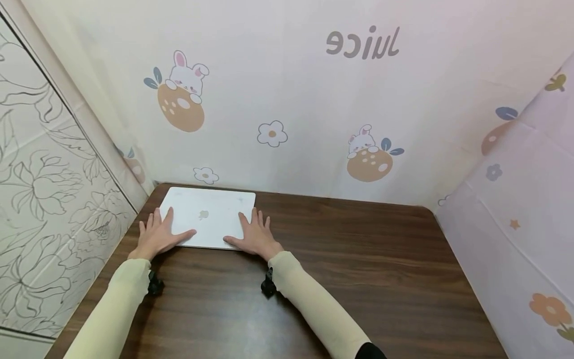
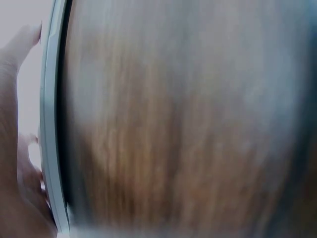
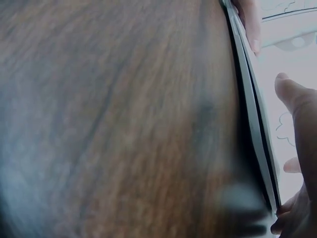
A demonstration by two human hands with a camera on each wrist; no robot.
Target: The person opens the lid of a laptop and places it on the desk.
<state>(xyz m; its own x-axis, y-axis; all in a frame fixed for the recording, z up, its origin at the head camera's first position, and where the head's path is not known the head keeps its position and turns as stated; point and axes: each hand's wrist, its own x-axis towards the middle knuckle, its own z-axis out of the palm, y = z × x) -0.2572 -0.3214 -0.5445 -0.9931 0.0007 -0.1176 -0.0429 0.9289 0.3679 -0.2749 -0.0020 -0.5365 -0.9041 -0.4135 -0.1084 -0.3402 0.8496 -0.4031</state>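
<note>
The laptop (image 1: 210,227) lies flat on the table's (image 1: 341,279) back left, left hand (image 1: 157,236) and right hand (image 1: 254,237) touching its sides, fingers spread, not gripping; it looks stiff, smooth and breakable, so both side edges seem best to hold.

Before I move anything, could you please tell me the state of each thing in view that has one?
Laptop: closed, logo side up, at the far left of the table.
Left hand: fingers spread, touching the laptop's left side.
Right hand: fingers spread, touching its right side.
Printed cloth: hanging behind the table.
</note>
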